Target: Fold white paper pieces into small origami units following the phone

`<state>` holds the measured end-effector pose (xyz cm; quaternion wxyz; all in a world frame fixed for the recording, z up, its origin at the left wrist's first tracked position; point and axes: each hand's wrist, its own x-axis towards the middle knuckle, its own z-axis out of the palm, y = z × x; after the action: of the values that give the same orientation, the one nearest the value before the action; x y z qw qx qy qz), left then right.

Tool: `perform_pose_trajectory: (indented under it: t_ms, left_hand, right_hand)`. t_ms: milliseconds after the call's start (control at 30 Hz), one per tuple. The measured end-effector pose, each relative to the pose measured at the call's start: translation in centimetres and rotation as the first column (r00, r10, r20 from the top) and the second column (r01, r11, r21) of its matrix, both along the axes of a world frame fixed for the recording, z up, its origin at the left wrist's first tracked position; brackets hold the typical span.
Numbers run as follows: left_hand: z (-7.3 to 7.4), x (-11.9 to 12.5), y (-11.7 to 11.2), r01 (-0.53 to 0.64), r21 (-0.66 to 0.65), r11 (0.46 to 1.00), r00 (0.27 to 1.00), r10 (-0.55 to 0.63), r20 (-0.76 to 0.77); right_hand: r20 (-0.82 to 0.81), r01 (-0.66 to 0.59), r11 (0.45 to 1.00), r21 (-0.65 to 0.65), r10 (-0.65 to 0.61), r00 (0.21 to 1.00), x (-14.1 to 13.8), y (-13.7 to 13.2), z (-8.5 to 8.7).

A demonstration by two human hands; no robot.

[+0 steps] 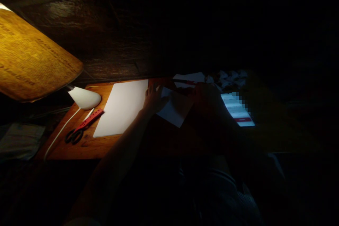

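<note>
A small white sheet of paper point(176, 109) lies at an angle on the wooden table, partly shaded. My left hand point(154, 98) rests on its left edge, fingers spread, beside a larger white sheet point(125, 107). At the small sheet's right corner is my right hand point(203, 93), in deep shadow. It looks rounded and closed, but darkness hides its fingertips and whatever they hold. Just beyond the hands, a dark, slim object with a red part point(188, 82) lies over another piece of white paper point(194, 76).
Left of the large sheet lie scissors with black handles and a red blade cover point(86, 123). A lamp with a white base point(86, 98) and yellow-brown shade point(37, 56) stands behind them. Crumpled or folded pale pieces point(230, 78) sit at back right, near a lit phone screen point(234, 107).
</note>
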<state>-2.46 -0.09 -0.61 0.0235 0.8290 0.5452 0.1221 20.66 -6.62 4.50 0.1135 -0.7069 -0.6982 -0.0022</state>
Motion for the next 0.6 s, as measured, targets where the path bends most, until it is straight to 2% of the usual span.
perform_pose_trajectory:
  t_ms: [100,200,367,600]
  left_hand:
    - [0.3,0.0,-1.0,0.271,-0.01,0.962,0.963,-0.271,0.01]
    - [0.2,0.3,-2.2,0.434,-0.089,0.897,0.901,-0.435,0.009]
    - [-0.3,0.7,-2.6,0.499,-0.187,0.846,0.859,-0.512,-0.022]
    - [0.3,0.1,-2.1,0.555,-0.216,0.803,0.822,-0.569,-0.003]
  right_hand:
    - [-0.07,0.032,0.98,0.195,-0.018,0.997,1.7,1.8,-1.3]
    - [-0.076,0.001,0.97,0.243,0.018,0.997,2.7,3.2,-2.6]
    - [-0.029,-0.01,0.989,0.149,0.015,0.999,2.0,3.8,-3.9]
    - [0.02,0.048,0.992,0.118,-0.05,0.999,1.2,4.2,-4.0]
